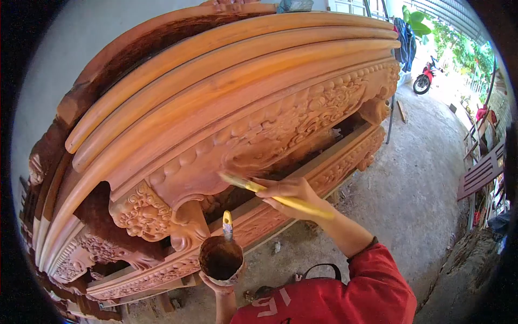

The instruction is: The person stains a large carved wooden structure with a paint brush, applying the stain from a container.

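Observation:
My right hand (291,195) grips a yellow-handled paintbrush (249,186), its bristles against the carved lower panel of a large orange-brown wooden piece (216,135). Below, my left hand (218,286) is closed around a round pot (225,281) with a dark brown inside; most of its fingers are hidden beneath the pot. A second brush (227,224) with a yellow handle leans on the pot's far rim. Rounded parallel mouldings run along the upper part of the wood, and scrolls and beading cover the panel by the brush.
Darker carved wood (70,108) stands behind, near a pale wall. Concrete floor (399,183) extends right, with a wooden slatted piece (480,170) at the edge. A red motorbike (426,75) is parked outside at the back. Another hand (226,6) rests on the wood's top edge.

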Demonstrator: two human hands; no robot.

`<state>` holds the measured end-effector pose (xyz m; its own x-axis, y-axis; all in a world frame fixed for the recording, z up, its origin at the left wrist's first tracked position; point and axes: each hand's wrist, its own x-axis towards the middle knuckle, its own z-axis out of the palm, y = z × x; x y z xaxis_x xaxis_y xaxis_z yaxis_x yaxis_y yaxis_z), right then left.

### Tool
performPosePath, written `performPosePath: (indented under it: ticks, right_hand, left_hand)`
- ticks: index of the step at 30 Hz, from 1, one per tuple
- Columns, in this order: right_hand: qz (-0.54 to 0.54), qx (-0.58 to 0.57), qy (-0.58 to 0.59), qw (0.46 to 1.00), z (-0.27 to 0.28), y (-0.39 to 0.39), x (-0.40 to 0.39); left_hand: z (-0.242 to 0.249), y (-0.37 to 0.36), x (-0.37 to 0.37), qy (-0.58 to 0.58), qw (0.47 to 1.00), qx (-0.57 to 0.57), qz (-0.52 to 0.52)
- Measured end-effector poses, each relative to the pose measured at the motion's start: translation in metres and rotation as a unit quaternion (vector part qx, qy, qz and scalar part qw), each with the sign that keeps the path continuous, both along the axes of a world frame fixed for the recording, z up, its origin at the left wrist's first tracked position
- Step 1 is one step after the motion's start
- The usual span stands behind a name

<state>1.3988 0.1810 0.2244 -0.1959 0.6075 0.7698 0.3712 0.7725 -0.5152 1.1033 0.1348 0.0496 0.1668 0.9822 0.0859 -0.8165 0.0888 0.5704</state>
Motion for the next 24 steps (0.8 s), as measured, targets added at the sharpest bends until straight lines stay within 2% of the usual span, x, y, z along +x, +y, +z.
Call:
performPosePath:
  ticks: [2,3,4,5,6,7,8,9,10,11,13,14,16,18,20,22,24]
  right_hand:
    - [-0.004,-0.026,0.121,0.992,-0.021,0.018,0.009]
    - [-0.121,-0.094,0.116,0.981,-0.002,0.010,0.016]
    - [-0.126,0.009,0.210,0.970,-0.008,0.026,0.026]
    - [-0.022,-0.084,0.402,0.912,-0.012,0.033,0.038]
    - [-0.097,-0.124,0.481,0.863,-0.017,0.036,0.053]
    - [-0.124,-0.080,0.515,0.845,-0.011,0.029,0.060]
    - [-0.193,-0.009,0.483,0.854,-0.020,0.029,0.075]
    - [-0.260,0.060,0.445,0.855,-0.034,0.030,0.095]
    - [-0.326,0.059,0.408,0.851,-0.044,0.028,0.119]
    - [-0.389,0.056,0.368,0.842,-0.052,0.028,0.146]
    - [-0.450,0.119,0.390,0.795,-0.057,0.038,0.196]
    - [-0.451,0.120,0.386,0.796,-0.049,0.039,0.206]
    - [-0.396,0.153,0.481,0.767,-0.036,0.041,0.220]
    - [-0.371,0.181,0.483,0.772,-0.031,0.045,0.220]
    - [-0.354,0.091,0.506,0.781,-0.027,0.041,0.181]
    - [-0.316,0.049,0.498,0.806,-0.049,0.041,0.158]
    - [-0.292,0.013,0.515,0.806,-0.050,0.024,0.128]
  left_hand:
    - [0.005,0.003,0.007,-0.004,1.000,-0.003,-0.002]
    - [0.014,0.002,0.014,0.004,1.000,0.009,-0.006]
    - [0.022,-0.001,0.019,0.012,1.000,0.020,-0.010]
    - [0.029,-0.003,0.022,0.013,1.000,0.020,-0.013]
    - [0.036,-0.005,0.024,0.023,0.998,0.045,-0.031]
    - [0.038,-0.004,0.026,0.032,0.996,0.070,-0.050]
    - [0.036,-0.003,0.026,0.031,0.996,0.070,-0.054]
    - [0.030,-0.003,0.025,0.039,0.999,0.015,-0.006]
    - [0.023,-0.005,0.022,0.047,0.997,-0.042,0.044]
    - [0.011,-0.005,0.017,0.046,0.997,-0.049,0.042]
    - [-0.013,-0.002,0.009,0.019,0.995,-0.086,0.052]
    - [-0.007,-0.002,0.016,0.015,0.995,-0.087,0.050]
    - [0.018,-0.003,0.032,-0.019,0.999,-0.021,-0.027]
    - [0.022,0.000,0.044,-0.016,1.000,-0.011,-0.024]
    - [0.019,0.001,0.049,-0.007,1.000,-0.006,-0.024]
    - [0.000,0.010,0.047,0.024,0.999,-0.020,-0.016]
    - [-0.021,0.015,0.041,0.052,0.998,-0.035,0.010]
